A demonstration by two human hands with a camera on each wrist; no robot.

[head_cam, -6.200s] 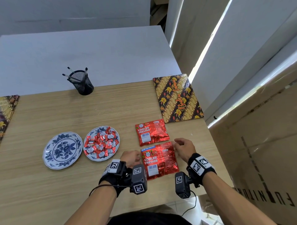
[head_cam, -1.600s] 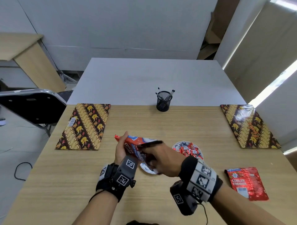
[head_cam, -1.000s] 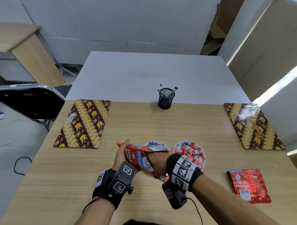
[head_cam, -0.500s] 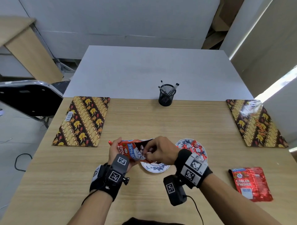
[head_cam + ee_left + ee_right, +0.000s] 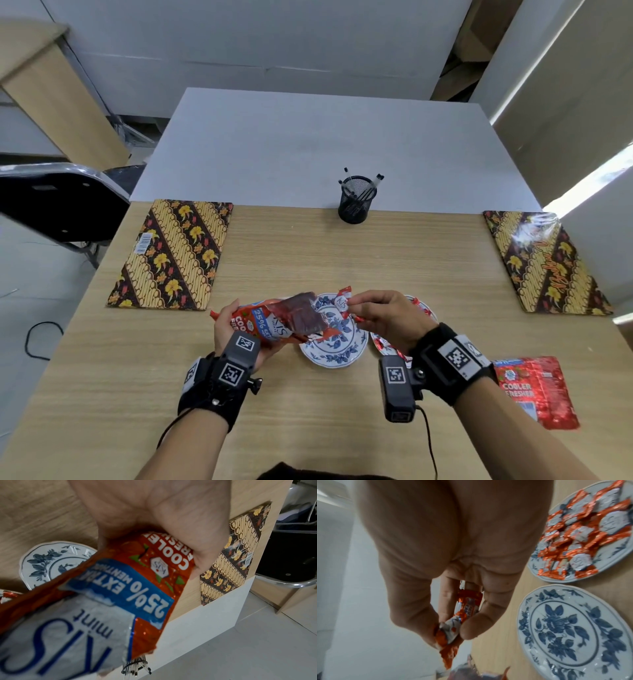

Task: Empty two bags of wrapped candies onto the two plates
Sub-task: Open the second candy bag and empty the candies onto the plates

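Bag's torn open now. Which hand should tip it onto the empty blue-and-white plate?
Left. The left hand already grips the opened red foil candy bag beside the empty blue-and-white plate. The right hand is busy pinching the torn-off red strip.

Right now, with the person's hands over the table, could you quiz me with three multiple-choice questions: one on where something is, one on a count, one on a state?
1. Where is the flat red candy bag?
A. on the wooden table, by the right arm
B. on a plate
C. in the mesh cup

2. How many blue-and-white plates hold candies?
A. none
B. one
C. two

3. The red candy bag in the left hand is:
A. sealed
B. torn open
C. folded shut

A: it lies on the wooden table.
B: only the heaped plate holds candies; the bare plate does not.
B: the held bag gapes, and the right hand pinches a torn-off strip.
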